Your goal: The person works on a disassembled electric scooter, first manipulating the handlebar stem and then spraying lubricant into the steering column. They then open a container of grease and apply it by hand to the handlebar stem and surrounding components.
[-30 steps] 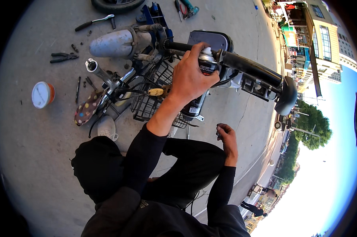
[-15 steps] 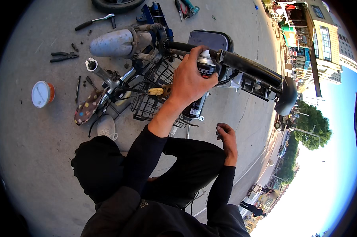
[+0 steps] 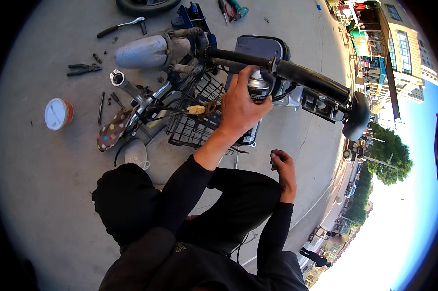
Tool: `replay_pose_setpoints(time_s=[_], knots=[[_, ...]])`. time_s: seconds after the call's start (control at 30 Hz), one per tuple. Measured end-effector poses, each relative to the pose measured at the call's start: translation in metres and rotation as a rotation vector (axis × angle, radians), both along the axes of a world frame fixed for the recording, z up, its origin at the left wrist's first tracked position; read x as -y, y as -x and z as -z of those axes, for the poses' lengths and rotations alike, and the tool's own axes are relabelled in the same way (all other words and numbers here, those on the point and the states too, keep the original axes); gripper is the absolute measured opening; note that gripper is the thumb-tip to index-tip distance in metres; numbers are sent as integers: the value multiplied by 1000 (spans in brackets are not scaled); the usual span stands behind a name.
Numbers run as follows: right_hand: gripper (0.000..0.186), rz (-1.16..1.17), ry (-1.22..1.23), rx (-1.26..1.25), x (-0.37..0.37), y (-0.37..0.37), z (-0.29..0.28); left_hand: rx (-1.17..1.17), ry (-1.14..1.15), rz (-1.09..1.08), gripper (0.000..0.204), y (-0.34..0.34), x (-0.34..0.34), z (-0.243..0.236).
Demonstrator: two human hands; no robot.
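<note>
My left hand [image 3: 242, 104] is wrapped around a black spray can [image 3: 259, 91] with a silver top and a white nozzle. Its index finger rests at the nozzle. The can stands between a black wire basket [image 3: 192, 127] and the black tube [image 3: 310, 80] of a partly dismantled electric bike. Lower right, over my bent knee, my right hand [image 3: 285, 169] is closed, its fingers curled on something dark that I cannot make out. To the left of the basket are the bike's handlebar [image 3: 137, 99] and a polka-dot grip cover [image 3: 114, 130].
Tools lie on the concrete floor: pliers [image 3: 84, 69], a ratchet [image 3: 120, 27] and a green-handled tool [image 3: 239, 9]. A white-lidded tub [image 3: 57, 114] stands at left. A grey fender [image 3: 140, 51] and a tyre [image 3: 147, 6] are at the far side. Another person [image 3: 315, 257] is far off.
The whole view has shifted slightly. My left hand and the spray can have come a little nearer to me, away from the black tube. My right hand has stayed about where it was.
</note>
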State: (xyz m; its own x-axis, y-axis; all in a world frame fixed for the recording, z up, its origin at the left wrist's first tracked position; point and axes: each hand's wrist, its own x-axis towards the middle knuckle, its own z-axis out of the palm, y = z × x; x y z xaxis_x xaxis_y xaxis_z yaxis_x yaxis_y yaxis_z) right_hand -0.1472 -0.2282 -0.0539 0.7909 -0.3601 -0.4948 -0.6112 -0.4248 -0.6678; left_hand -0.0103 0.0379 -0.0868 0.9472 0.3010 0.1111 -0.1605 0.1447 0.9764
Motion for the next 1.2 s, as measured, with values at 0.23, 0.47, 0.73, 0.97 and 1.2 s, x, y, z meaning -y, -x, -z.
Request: replay_pose_setpoints(time_s=[0.23,0.47,0.73,0.97,1.2], knots=[[31,-5,23,20,2,5,0,-2,-28,67,68,-12,-20,-9],[30,-19,-23,35,4,8,-2,4,-87,-15,66,-18,-24,-13],[30,0,-40,45,-1,9,-1,7,-151,-9,64,-23,-35,-17],[28,20,-38,75,10,19,-5,-92,-117,121,68,-21,-30,-13],[31,-32,-83,185,11,17,0,30,-136,72,64,-14,-27,-1]])
